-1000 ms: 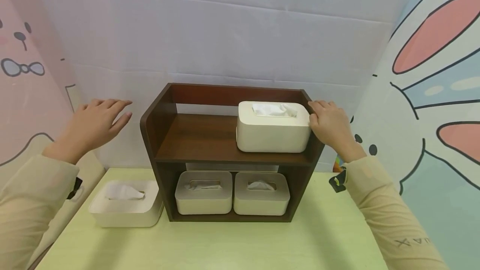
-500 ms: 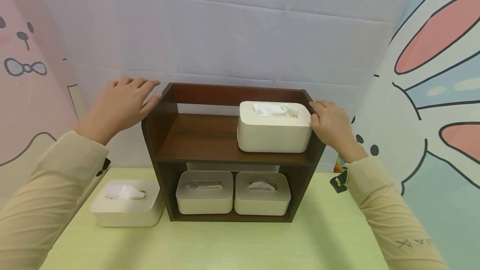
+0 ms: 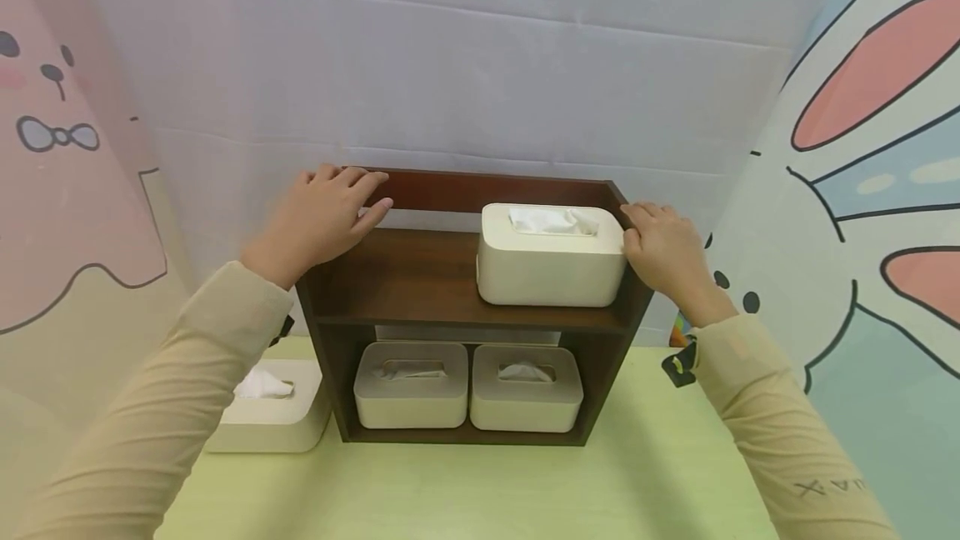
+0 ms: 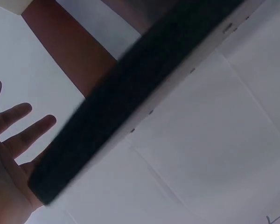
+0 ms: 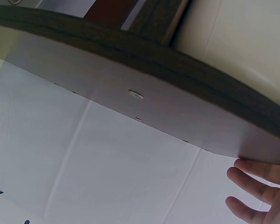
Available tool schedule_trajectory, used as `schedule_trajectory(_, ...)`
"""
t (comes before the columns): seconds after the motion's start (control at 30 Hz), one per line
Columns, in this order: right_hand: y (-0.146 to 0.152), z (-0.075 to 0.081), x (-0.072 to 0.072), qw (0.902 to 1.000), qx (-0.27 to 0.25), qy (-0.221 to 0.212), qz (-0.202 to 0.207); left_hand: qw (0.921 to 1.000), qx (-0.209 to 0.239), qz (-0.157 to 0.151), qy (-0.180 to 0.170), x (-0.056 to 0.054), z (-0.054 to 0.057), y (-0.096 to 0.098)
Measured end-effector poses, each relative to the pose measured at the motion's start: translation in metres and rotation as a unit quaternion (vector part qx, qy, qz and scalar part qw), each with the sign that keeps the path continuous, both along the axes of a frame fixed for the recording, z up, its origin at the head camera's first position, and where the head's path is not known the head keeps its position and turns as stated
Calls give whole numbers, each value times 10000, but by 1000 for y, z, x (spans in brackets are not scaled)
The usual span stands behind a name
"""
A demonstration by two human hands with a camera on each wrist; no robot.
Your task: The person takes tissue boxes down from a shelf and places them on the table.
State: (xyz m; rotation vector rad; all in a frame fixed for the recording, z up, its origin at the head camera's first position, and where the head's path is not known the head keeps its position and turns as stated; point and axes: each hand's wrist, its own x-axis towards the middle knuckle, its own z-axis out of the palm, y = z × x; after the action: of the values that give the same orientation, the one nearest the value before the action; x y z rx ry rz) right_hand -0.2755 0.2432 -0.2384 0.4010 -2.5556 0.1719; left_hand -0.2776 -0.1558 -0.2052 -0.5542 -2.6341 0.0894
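A dark brown two-tier shelf [image 3: 405, 273] stands on the table. On its upper tier at the right sits a cream tissue box [image 3: 553, 273], a white tissue showing in its slot. My right hand [image 3: 663, 248] holds the upper part of the shelf's right side panel [image 5: 144, 91], with the thumb beside the box and several fingers along the outer face in the right wrist view. Over the top of the left side panel [image 4: 126, 88] my left hand [image 3: 318, 219] hovers with fingers spread, nothing in its grasp.
Two tissue boxes, one on the left [image 3: 410, 394] and one on the right [image 3: 527, 398], fill much of the lower tier. Another tissue box [image 3: 273, 419] lies on the pale green table [image 3: 465, 490], left of the shelf, partly hidden by my left sleeve. A white cloth wall [image 3: 465, 65] rises behind.
My left hand has moved right, from beside the shelf to above its left panel and upper tier. My right hand, the shelf and the boxes have stayed in place.
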Motion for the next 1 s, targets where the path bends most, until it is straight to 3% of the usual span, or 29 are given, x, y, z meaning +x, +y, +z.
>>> schedule_trajectory(0.27,0,0,0,9999,-5,-112,-35,9991,96,-411,103,-9,-10,42)
schedule_trajectory(0.57,0,1,2,9999,-48,-138,-44,9949,427,-860,-300,-17,-19,89)
schedule_trajectory(1.0,2,1,3,10000,-98,-9,-11,9898,625,-858,-955,-27,-25,136)
